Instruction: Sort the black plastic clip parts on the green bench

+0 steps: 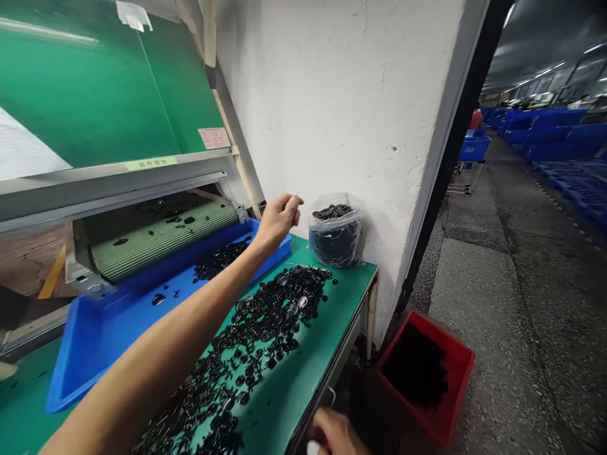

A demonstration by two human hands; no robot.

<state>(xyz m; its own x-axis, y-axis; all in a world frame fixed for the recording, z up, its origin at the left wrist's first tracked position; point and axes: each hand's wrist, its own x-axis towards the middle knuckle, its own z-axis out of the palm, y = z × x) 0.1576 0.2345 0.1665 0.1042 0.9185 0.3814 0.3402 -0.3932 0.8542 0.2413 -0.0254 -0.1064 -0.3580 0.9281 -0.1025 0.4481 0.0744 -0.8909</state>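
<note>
My left hand [279, 221] reaches over the far end of the blue tray, its fingers curled closed; whatever may be in them is hidden. Just right of it stands a clear plastic bag [336, 243] filled with dark round discs. Below my left arm, a long pile of small black discs and bits [277, 309] spreads over the green tabletop [303, 373]. At the bottom edge, my right hand [336, 433] is blurred and partly cut off, its fingers bent. Something small and white [313, 448] shows at its fingers, too unclear to name.
A ribbed green conveyor belt [156, 246] ends above the blue tray [118, 322], which holds more black pieces. On the floor to the right sits a red bin [450, 411] with dark contents. A white wall [341, 95] rises behind the table. Blue crates [559, 136] line the aisle beyond.
</note>
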